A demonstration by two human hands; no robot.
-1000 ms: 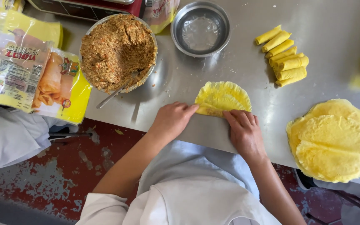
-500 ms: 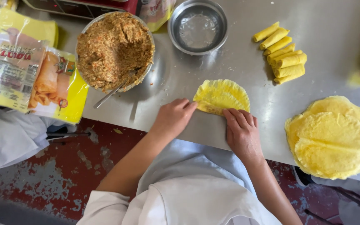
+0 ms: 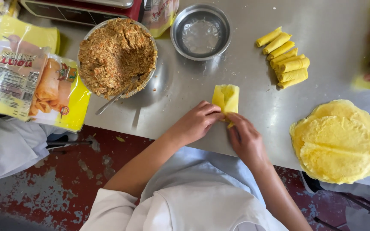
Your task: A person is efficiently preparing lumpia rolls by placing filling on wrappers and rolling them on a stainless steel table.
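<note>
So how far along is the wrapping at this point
Done: six finished rolls lie in a row at the far right of the metal table. In hand: the left hand and right hand pinch the near end of one yellow wrapper, its sides folded in. Left: a stack of flat wrappers and a nearly full bowl of filling.

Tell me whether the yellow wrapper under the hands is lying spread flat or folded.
Folded. The yellow wrapper shows straight side edges in a narrow strip, unlike the round wrapper stack. The left hand and right hand pinch its near end.
</note>
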